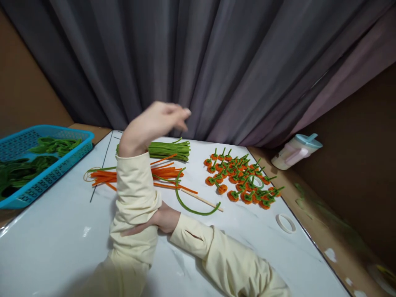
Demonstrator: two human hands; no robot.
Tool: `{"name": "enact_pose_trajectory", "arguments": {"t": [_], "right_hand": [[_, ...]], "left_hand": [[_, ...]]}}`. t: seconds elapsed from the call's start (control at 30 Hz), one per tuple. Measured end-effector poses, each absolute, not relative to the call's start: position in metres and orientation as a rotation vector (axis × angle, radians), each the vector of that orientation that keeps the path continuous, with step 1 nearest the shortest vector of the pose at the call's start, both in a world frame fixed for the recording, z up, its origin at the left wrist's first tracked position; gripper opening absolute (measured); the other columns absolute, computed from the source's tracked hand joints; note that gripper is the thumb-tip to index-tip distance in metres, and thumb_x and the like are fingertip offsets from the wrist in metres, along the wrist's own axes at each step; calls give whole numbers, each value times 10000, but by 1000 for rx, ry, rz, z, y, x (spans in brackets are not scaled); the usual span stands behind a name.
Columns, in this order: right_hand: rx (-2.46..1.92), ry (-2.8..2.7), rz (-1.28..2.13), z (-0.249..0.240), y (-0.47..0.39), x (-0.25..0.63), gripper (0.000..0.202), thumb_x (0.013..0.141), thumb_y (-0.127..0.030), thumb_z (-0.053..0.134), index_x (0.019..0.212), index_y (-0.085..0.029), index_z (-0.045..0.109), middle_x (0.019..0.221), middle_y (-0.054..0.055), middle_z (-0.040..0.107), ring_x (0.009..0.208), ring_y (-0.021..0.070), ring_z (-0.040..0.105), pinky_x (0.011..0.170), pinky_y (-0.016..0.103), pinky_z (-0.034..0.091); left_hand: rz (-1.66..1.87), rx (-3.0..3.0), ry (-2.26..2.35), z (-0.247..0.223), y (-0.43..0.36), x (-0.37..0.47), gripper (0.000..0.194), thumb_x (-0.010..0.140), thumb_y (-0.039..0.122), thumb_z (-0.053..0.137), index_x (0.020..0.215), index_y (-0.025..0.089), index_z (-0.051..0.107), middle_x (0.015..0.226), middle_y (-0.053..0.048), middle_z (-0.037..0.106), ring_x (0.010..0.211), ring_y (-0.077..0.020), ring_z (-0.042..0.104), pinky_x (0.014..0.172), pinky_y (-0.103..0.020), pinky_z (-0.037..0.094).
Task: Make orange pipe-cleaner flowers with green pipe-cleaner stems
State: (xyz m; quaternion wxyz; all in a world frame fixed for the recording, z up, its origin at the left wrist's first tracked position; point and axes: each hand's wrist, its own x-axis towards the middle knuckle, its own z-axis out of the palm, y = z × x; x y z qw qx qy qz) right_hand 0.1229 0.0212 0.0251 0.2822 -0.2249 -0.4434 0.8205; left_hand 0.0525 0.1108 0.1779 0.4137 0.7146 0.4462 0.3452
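Observation:
My left hand [153, 123] is raised above the table, bent at the wrist, fingers loosely stretched to the right with nothing visible in them. Around my left forearm is my right hand [168, 217], gripping the cream sleeve [133, 214]; most of its fingers are hidden behind the arm. Beyond the left arm lie a bundle of green pipe cleaners [170, 150] and a loose pile of orange pipe cleaners [103, 177]. A curved green pipe cleaner [198, 213] rests by a thin wooden stick [202, 201], right of the hands.
Several small orange pipe-cleaner pumpkins [222, 189] with green stems stand at the right. Among them lies a green-edged tape roll [256, 182]; a white tape roll [286, 223] is nearer. A blue basket [58, 175] holds green pieces. A lidded cup [293, 152] stands at far right.

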Motion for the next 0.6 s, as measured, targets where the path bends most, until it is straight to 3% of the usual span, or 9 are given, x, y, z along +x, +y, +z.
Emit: {"name": "enact_pose_trajectory", "arguments": {"t": [0.1, 0.17, 0.23, 0.27, 0.3, 0.37, 0.43, 0.5, 0.6], "right_hand": [[-577, -1101, 2248, 21, 21, 124, 510, 439, -165, 831, 930, -182, 695, 1111, 36, 652, 1093, 211, 568, 1005, 358, 404], [-581, -988, 2270, 18, 21, 123, 488, 453, -161, 828, 923, -189, 696, 1115, 36, 651, 1063, 213, 588, 963, 355, 436], [-597, -937, 2278, 17, 20, 122, 513, 427, -146, 834, 920, -190, 697, 1097, 37, 660, 1056, 218, 593, 944, 350, 447], [-596, -933, 2288, 17, 20, 121, 530, 415, -140, 836, 924, -187, 697, 1081, 38, 667, 1055, 221, 593, 941, 351, 449], [-593, -932, 2301, 16, 20, 120, 540, 406, -138, 837, 925, -183, 697, 1061, 40, 675, 1050, 222, 596, 939, 353, 448], [-591, -893, 2342, 16, 21, 117, 535, 388, -155, 844, 903, -172, 700, 1003, 41, 692, 1014, 218, 611, 940, 355, 443], [-614, -804, 2390, 15, 23, 114, 493, 369, -199, 852, 839, -161, 705, 920, 35, 704, 949, 206, 631, 942, 351, 433], [-635, -739, 2424, 13, 24, 112, 468, 354, -227, 855, 792, -155, 705, 857, 26, 701, 898, 193, 637, 944, 342, 423], [-641, -718, 2431, 13, 26, 112, 467, 357, -196, 846, 801, -155, 706, 851, 19, 693, 854, 172, 631, 929, 326, 423]], "left_hand": [[770, 1690, 998, 178, 109, 55, 573, 767, 629, 406, 1038, 185, 645, 896, -66, 698, 1095, -313, 561, 825, -385, 488], [1196, 1576, 868, 180, 109, 57, 735, 792, 690, 106, 1172, 255, 562, 1102, -10, 641, 1233, -285, 442, 839, -405, 477], [1857, 1476, 652, 181, 113, 57, 784, 777, 621, -147, 1325, 372, 355, 1294, 145, 484, 1347, -182, 260, 948, -412, 403], [2112, 1471, 538, 179, 118, 55, 763, 767, 613, -177, 1378, 395, 224, 1359, 214, 373, 1376, -124, 148, 1021, -394, 326], [2159, 1550, 500, 177, 125, 52, 717, 769, 639, -52, 1397, 375, 172, 1400, 253, 284, 1385, -85, 50, 1082, -356, 243], [1809, 1674, 735, 166, 144, 44, 849, 681, 735, 153, 1408, 298, 200, 1405, 217, 315, 1381, -96, -31, 1121, -346, 125], [1772, 1473, 1306, 152, 163, 36, 769, 772, 635, 149, 1363, 182, 342, 1412, 80, 375, 1367, -154, 157, 1104, -366, 153], [1540, 1489, 1717, 138, 175, 32, 617, 752, 511, 450, 1231, 126, 499, 1319, -38, 506, 1305, -237, 317, 1082, -378, 217], [699, 1749, 1472, 128, 170, 41, 411, 690, 458, 607, 944, 141, 667, 942, -90, 702, 1064, -307, 566, 991, -419, 354]]}}
